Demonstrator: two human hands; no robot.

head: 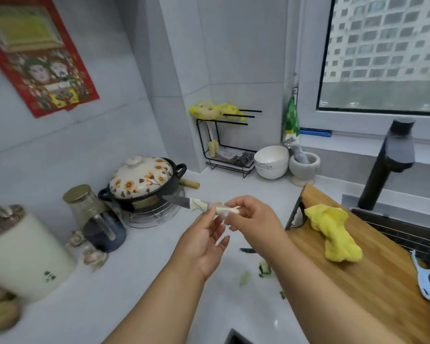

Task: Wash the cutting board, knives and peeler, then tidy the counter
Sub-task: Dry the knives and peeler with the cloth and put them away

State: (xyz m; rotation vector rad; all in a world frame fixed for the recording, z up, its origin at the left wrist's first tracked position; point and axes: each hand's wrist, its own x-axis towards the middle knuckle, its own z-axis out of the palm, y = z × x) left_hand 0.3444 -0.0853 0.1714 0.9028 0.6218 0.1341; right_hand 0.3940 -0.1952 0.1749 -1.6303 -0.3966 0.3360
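My right hand (252,217) pinches the small knife (199,204) by its handle above the counter (139,281), blade pointing left; my left hand (204,242) is relaxed just under it, fingers loose. Cutting board (372,276) with yellow cloth (338,234) sits right.

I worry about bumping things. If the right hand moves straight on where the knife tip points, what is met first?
Probably the floral-lidded pot; the knife in the right hand points left at it, though depth is unclear.
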